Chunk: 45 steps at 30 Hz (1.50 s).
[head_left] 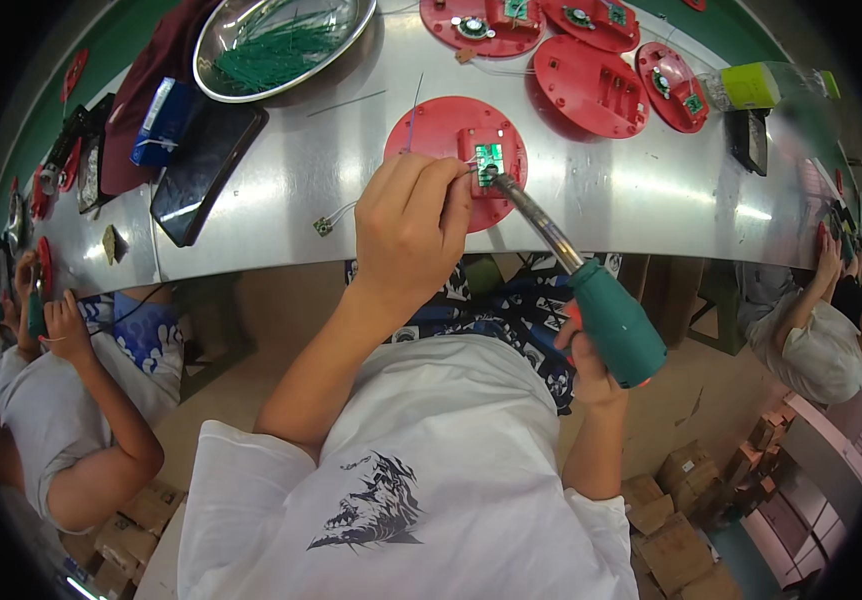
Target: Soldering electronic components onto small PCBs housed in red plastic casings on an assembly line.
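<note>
My left hand (413,222) rests on the metal table (291,180), its fingers pinched on a thin wire at a small green circuit board (489,158). The board sits in a round red plastic disc (429,132). My right hand (591,370) grips the green handle of a soldering iron (611,320). The iron's metal shaft reaches up and left, and its tip touches the green board.
Several more red discs (591,85) with boards lie at the back. A steel bowl of green wires (276,45) stands back left, next to a dark phone (206,170) and a blue pack (163,120). Other people work at left (61,400) and right (811,340). Cardboard boxes (681,520) sit on the floor.
</note>
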Each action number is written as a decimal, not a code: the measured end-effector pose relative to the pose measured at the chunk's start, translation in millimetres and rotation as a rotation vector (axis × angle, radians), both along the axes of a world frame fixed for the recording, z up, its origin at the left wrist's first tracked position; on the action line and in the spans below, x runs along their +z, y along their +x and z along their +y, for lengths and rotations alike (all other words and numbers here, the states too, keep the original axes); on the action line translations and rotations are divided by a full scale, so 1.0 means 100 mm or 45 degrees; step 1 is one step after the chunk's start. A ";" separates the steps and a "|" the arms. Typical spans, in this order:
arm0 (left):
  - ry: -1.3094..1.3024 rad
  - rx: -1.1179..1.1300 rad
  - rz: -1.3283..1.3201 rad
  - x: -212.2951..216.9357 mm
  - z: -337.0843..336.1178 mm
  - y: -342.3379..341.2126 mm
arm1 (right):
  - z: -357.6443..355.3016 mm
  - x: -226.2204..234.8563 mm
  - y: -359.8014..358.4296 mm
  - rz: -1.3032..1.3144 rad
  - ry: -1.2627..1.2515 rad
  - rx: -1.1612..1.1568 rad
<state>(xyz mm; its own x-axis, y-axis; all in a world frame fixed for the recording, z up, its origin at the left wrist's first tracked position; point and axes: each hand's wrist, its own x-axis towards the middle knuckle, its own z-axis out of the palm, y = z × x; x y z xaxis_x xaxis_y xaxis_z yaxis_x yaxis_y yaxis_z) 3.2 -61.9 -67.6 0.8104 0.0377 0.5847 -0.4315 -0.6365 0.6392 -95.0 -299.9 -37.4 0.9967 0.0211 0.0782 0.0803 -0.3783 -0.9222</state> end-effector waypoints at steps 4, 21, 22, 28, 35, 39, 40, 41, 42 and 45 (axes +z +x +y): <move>0.018 0.015 -0.024 -0.03 -0.01 0.00 | 0.04 -0.03 0.03 -0.081 -0.041 -0.062; 0.043 0.013 -0.065 -0.06 0.00 -0.02 | 0.05 0.07 0.02 0.187 0.377 0.037; 0.050 0.021 -0.061 -0.06 0.00 -0.02 | 0.06 0.11 0.05 0.168 0.380 0.032; 0.065 0.021 -0.085 -0.05 -0.01 0.00 | 0.04 0.05 0.05 -0.053 0.468 0.016; 0.052 0.018 -0.064 -0.05 -0.01 -0.01 | 0.01 0.04 -0.02 0.011 0.376 0.016; 0.070 0.025 -0.091 -0.07 -0.01 -0.01 | 0.06 0.05 -0.03 0.006 0.362 -0.017; 0.072 0.029 -0.100 -0.06 -0.01 -0.01 | 0.05 0.04 -0.04 0.021 0.333 -0.018; 0.075 0.033 -0.108 -0.06 -0.01 -0.01 | 0.05 0.03 -0.05 0.037 0.304 -0.020; 0.075 0.031 -0.108 -0.06 -0.02 -0.02 | 0.03 0.00 -0.07 0.036 0.305 -0.022; 0.069 0.038 -0.114 -0.05 -0.02 -0.04 | 0.00 -0.02 -0.07 -0.012 0.224 0.027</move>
